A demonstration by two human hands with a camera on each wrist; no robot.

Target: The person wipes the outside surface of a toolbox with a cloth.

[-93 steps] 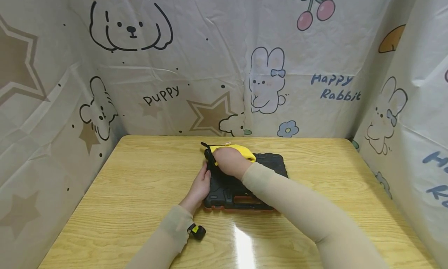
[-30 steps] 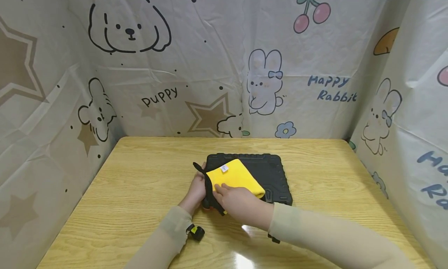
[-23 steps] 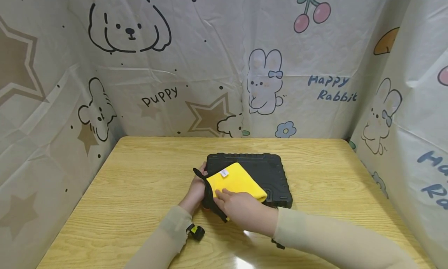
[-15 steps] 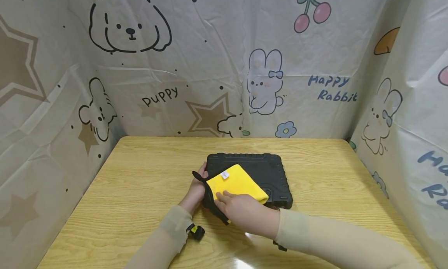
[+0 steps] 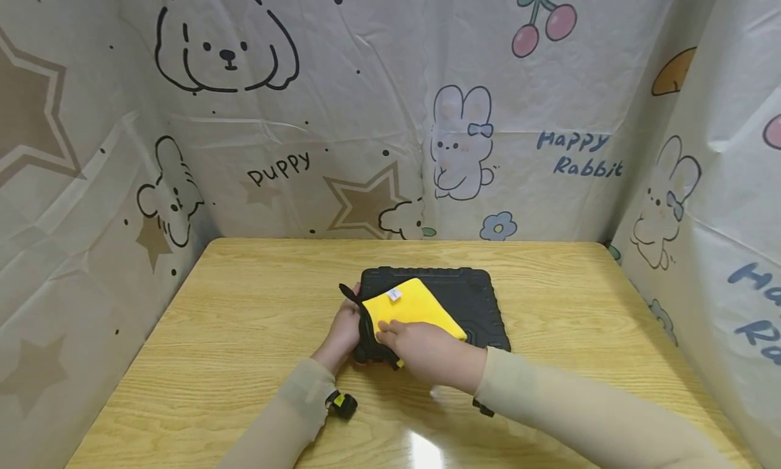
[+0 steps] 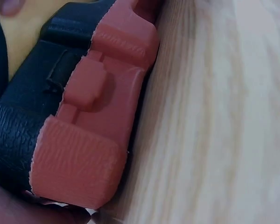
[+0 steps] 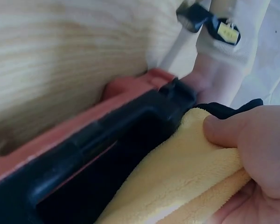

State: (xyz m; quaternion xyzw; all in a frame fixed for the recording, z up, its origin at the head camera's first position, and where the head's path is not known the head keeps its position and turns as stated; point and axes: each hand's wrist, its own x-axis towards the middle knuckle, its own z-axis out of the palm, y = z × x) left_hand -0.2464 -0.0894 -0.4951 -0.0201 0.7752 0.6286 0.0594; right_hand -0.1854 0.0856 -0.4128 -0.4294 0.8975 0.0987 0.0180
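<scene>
A black tablet case (image 5: 470, 299) with an orange-red inner shell lies flat near the middle of the wooden worktop (image 5: 232, 313). A folded yellow cloth (image 5: 411, 306) rests on its left half, a small white label on the cloth's far corner.

The right hand (image 5: 427, 350) lies on the near edge of the cloth. Its grip is a pinch: in the right wrist view the thumb (image 7: 228, 128) presses down on top of the yellow cloth (image 7: 177, 177) while the other fingers curl under its folded edge, so the fabric is caught between them. The cloth there lies against the black rim of the tablet case (image 7: 107, 144), with the orange-red shell showing below that rim.

The left hand (image 5: 343, 333) sits at the case's left edge, touching it near the near-left corner. A black strap (image 5: 366, 320) runs beside the fingers, along the case's left side. How far this hand's grip is spread or curled cannot be told: the head view shows only its back, and the left wrist view shows just the orange-red corner of the tablet case (image 6: 93, 121) close against the wood, with a fingertip at the top edge.

A printed sheet (image 5: 390, 110) with cartoon puppies and rabbits walls in the worktop on three sides.
</scene>
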